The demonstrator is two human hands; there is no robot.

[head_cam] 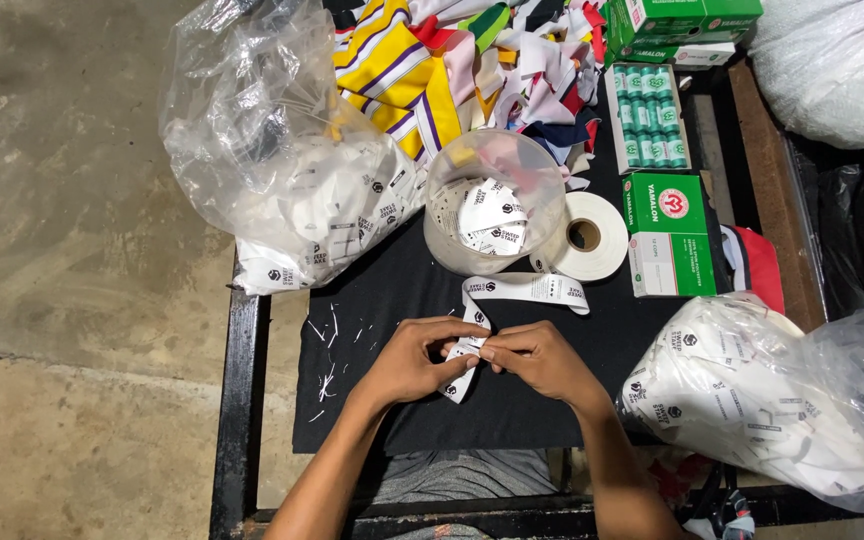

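Both hands meet over the black cloth-covered table (392, 290). My left hand (414, 358) and my right hand (535, 357) pinch a white printed label strip (524, 289) between their fingertips. One end of the strip hangs below my hands; the other curls up toward a white ribbon roll (586, 236). A clear plastic tub (493, 210) with cut white labels inside stands just beyond my hands.
Clear plastic bags of white labels lie at the upper left (282, 150) and lower right (762, 400). Green boxes (667, 235), a box of green thread spools (649, 115) and a pile of coloured fabric scraps (452, 60) sit at the back. Concrete floor lies to the left.
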